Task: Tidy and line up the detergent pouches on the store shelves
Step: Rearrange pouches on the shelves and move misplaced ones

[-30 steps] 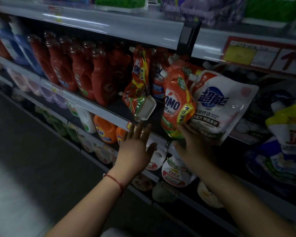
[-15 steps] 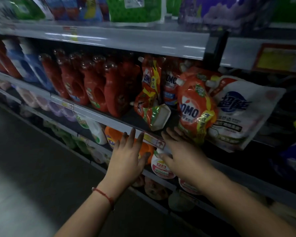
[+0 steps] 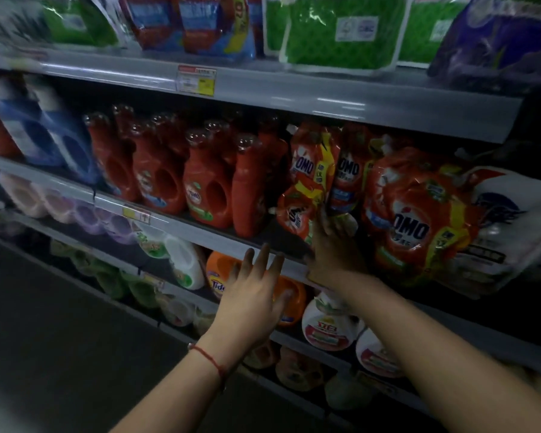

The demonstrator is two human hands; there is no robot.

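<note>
Grip: right hand (image 3: pixel 331 251) reaches up to the toppled small pouch (image 3: pixel 300 210) at the shelf's (image 3: pixel 200 232) front edge, probably to stand it upright; whether its fingers clasp the pouch cannot be told. Left hand (image 3: pixel 253 298) hovers empty below, fingers spread, palm forward.

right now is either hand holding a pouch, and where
Left hand holds nothing. Right hand reaches the fallen OMO pouch's lower end; whether it grips cannot be told.
</note>
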